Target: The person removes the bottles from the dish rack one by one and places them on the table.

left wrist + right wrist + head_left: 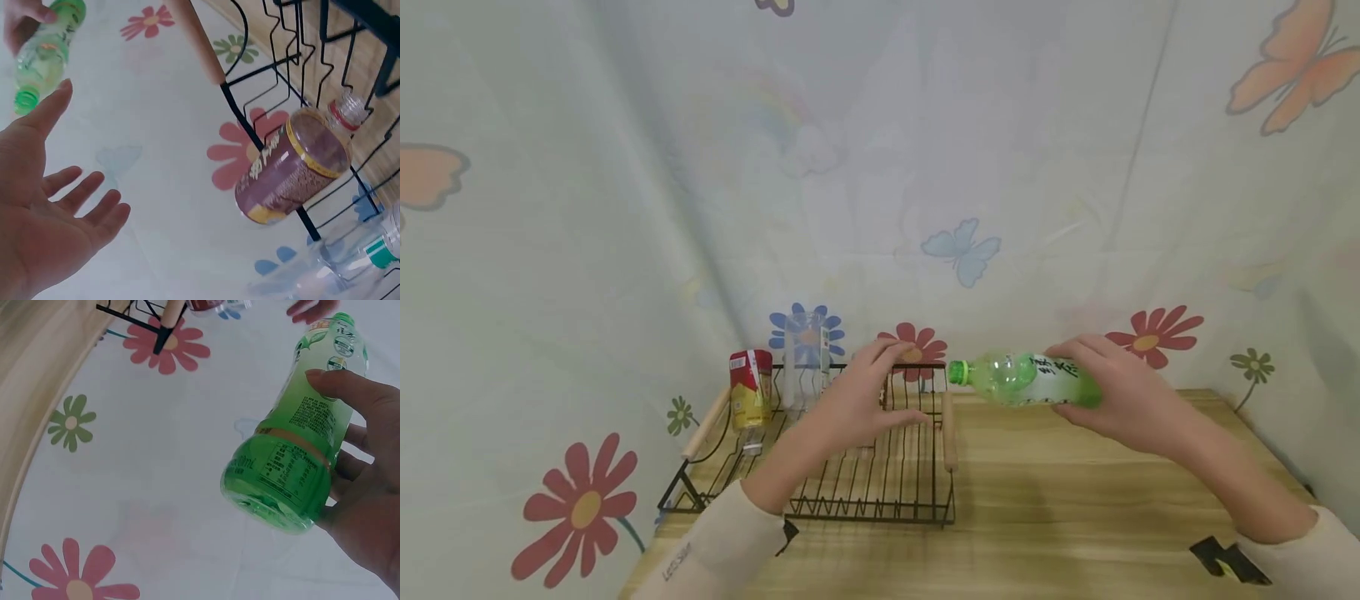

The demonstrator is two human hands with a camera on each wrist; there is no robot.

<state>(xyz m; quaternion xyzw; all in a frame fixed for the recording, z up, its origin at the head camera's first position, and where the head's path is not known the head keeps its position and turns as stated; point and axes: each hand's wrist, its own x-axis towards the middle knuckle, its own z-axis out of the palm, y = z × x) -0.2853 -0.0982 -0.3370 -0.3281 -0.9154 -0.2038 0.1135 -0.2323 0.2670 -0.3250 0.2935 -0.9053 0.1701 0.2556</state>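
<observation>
My right hand (1123, 396) grips a green plastic drink bottle (1007, 379) by its base end. The bottle lies level in the air, its green cap pointing left. Fingers spread and thumb apart, my left hand (853, 400) is raised over the dish rack (880, 510) and holds nothing. In the left wrist view the cap sits just beyond that hand's fingertips. Behind the left hand stands a bottle with a purple-brown label (275, 175), neck down among the rack's wires; the hand mostly hides it in the head view.
Toward the rack's left stand a red and yellow bottle (750, 392), neck down, and a clear bottle (801, 358). The rack has wooden handles (950, 432) at both sides. It rests on a wooden table (1060, 517), with a flowered cloth (1037, 167) hanging behind.
</observation>
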